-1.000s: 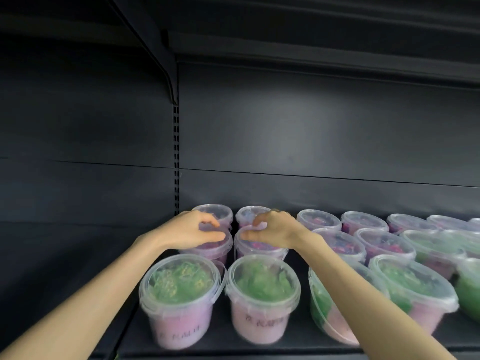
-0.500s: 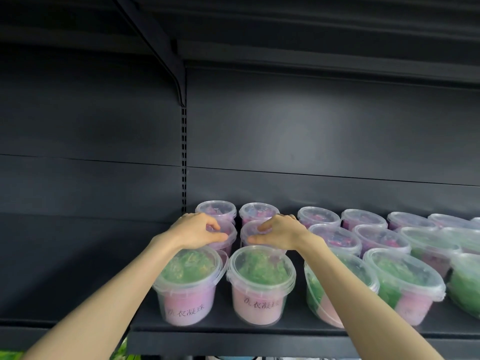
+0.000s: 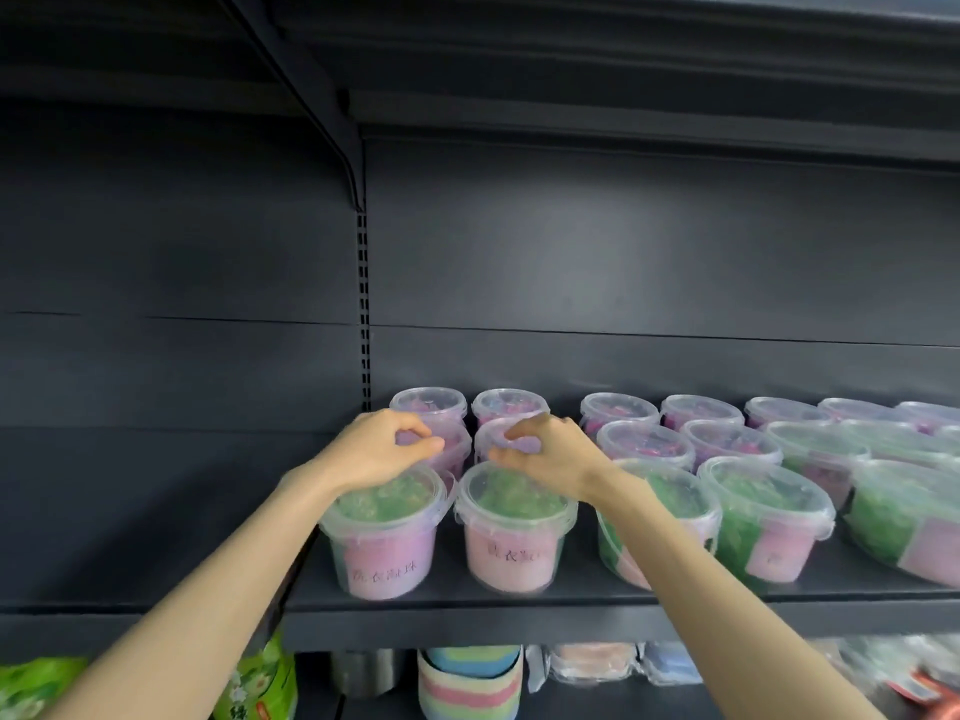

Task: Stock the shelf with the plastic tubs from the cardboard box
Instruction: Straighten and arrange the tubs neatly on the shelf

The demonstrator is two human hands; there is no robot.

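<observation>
With left hand (image 3: 382, 449) and right hand (image 3: 545, 452) each curled over a second-row purple tub (image 3: 496, 440) on the shelf (image 3: 571, 597), best pushed back squarely, without nudging front green tubs (image 3: 514, 527).

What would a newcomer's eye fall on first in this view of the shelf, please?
Probably the two bare arms reaching in from below, the left hand and right hand curled over two purple-filled tubs in the second row. Next, the front row of green-filled tubs with pink labels, near the edge of the dark shelf. Behind, rows of clear-lidded tubs run off to the right.
</observation>
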